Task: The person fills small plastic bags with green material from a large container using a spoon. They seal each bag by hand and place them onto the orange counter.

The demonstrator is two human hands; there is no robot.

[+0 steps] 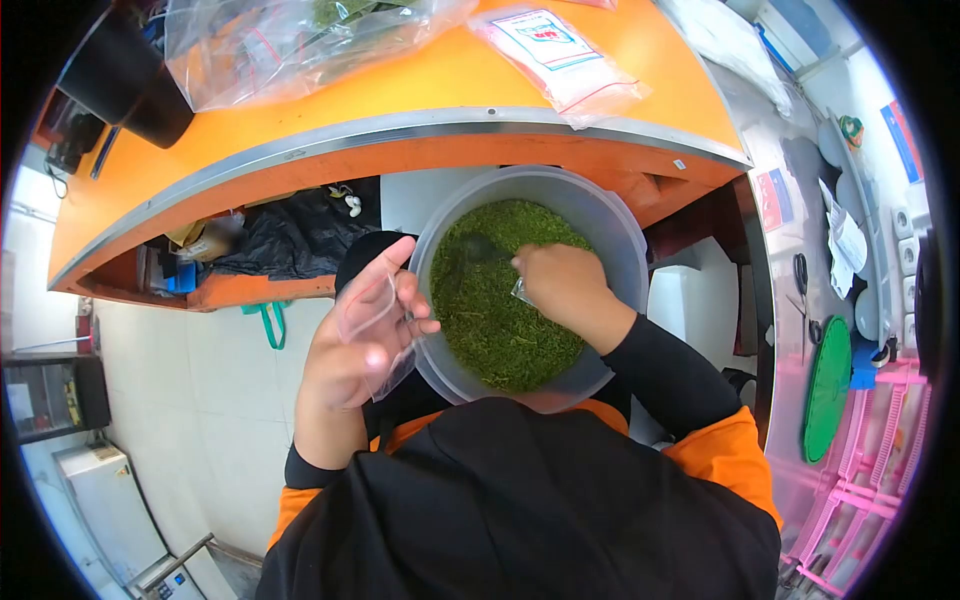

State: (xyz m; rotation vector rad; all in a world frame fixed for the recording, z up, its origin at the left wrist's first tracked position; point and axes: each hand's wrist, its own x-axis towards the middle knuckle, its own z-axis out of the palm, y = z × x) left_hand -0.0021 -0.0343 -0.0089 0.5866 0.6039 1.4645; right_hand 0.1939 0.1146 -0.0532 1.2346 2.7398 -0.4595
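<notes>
A person's left hand [350,345], palm turned up at the left rim of a translucent round tub [632,245], holds a clear plastic bag [396,374], its index finger extended and the film caught loosely between the thumb and the other, half-curled fingers. Inside the tub, toward its right side, the right hand [568,284] is closed in a fist, its fingers together around a shiny-edged utensil [520,291] whose full shape the hand hides. A dark rounded shape lies in the green shreds [510,350] to the left of that fist. The shreds cover the tub's floor. Beyond the tub, an orange counter [400,95] bears a printed packet [556,58] and a larger clear bag [235,65].

The bag in the left hand looks feather-light, limp and slippery, likely to fold shut or crease; it is best taken by its mouth, pinched gently at the edge. The shreds look soft, light and apt to scatter, the utensil firm enough to grip by its handle, and the tub stiff-walled, best taken by opposite sides of its rim.
</notes>
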